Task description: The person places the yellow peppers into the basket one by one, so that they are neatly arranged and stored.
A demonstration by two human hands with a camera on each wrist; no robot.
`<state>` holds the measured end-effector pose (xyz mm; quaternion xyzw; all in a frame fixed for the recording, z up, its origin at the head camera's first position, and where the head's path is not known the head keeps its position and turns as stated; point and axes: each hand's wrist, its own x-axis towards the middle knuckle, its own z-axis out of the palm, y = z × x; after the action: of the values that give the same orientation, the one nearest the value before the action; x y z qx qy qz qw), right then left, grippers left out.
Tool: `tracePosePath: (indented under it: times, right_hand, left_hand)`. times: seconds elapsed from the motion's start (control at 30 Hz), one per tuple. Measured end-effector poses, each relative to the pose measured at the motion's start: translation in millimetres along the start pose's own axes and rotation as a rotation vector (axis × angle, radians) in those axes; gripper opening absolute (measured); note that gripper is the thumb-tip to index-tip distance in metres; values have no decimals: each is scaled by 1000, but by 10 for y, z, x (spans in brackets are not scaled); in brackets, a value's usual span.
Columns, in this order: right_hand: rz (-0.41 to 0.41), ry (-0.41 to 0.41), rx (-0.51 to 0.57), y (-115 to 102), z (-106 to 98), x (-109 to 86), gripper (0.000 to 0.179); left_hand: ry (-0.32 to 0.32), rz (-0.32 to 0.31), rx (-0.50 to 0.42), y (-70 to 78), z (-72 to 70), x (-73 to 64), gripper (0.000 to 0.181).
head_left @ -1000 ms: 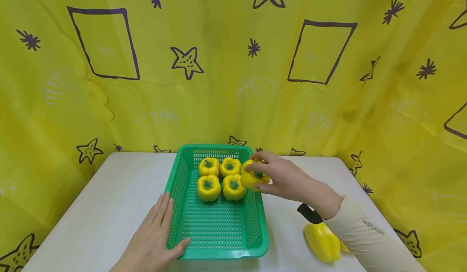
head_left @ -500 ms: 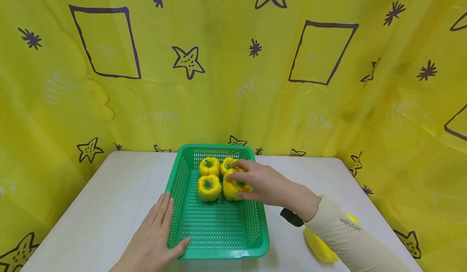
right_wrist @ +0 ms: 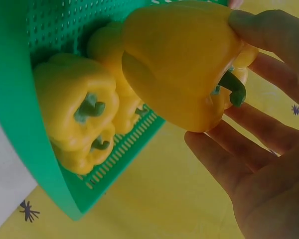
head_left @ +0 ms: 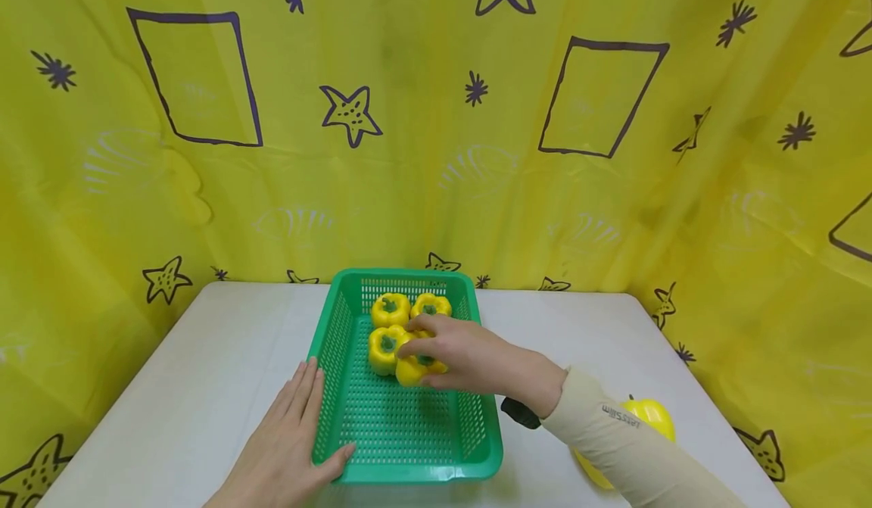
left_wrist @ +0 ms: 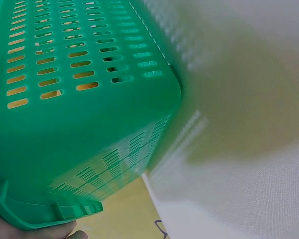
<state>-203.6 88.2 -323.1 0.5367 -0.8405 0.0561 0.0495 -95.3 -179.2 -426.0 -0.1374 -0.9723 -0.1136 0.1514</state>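
Observation:
My right hand [head_left: 470,353] holds a yellow bell pepper [right_wrist: 177,64] by its stem end, with thumb and fingers spread around it. That pepper is over the green basket [head_left: 381,432], and its lower side appears apart from the basket floor. Other yellow peppers stand inside: one at back left [head_left: 390,311], one at back right [head_left: 436,303] and one at front left [head_left: 383,350]. A front-right pepper is hidden behind the held one. My left hand [head_left: 286,432] lies against the basket's left side with straight fingers, its thumb over the near rim.
Beside the basket on the right, a yellow pepper [head_left: 652,416] lies on the white table [head_left: 197,387], and another [head_left: 594,472] shows partly under my right sleeve [head_left: 627,436]. A yellow patterned curtain [head_left: 409,190] hangs behind the table and along both sides.
My right hand has carried the pepper leftward from over the basket's right rim to a spot over its middle, slightly nearer to me. The left hand has stayed in place.

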Motion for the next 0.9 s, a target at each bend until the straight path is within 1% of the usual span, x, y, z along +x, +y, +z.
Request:
tracePosePath:
  times: [0.17,0.37,0.6,0.73,0.9]
  right_hand:
    - [11,-69,-18,-58,47,87,36]
    - [13,-119,-33,-115,96,180,34]
    - [0,-168,-17,-139,188,276,33]
    - [-11,-192,1,-157,242,337,31]
    - [-9,-233,-24,-198,317,396,35]
  left_hand:
    - [-10,-12,-9,-7,-7,-2,101]
    - [-1,-6,-6,-6,-1,-2,101]
    - [-46,-34,-14,7,-14,14,101]
    - [-57,-40,-21,9,-18,16,101]
    - [-83,-66,-46,16,-24,18,101]
